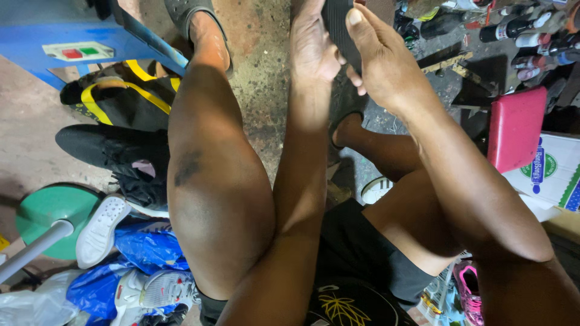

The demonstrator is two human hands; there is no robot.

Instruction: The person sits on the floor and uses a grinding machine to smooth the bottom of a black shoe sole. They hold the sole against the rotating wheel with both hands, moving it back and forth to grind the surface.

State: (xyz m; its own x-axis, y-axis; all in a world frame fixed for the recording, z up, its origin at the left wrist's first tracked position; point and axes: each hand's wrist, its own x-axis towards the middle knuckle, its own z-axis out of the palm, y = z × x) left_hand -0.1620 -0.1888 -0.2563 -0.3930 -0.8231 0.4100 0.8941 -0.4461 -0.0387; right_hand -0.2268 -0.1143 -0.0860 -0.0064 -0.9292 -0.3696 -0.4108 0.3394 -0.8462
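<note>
My left hand and my right hand are raised together at the top of the head view, both gripping a black flat piece that looks like a shoe sole. My left fingers wrap its left edge, my right thumb presses on its right edge. Its upper end runs out of the frame. Below the hands are my bare knees and black shorts. My left foot wears a grey sandal.
A black-and-yellow bag and dark shoes lie left. White sneakers rest on blue plastic bags beside a green round stand base. A pink cushion, a white box and several bottles sit right.
</note>
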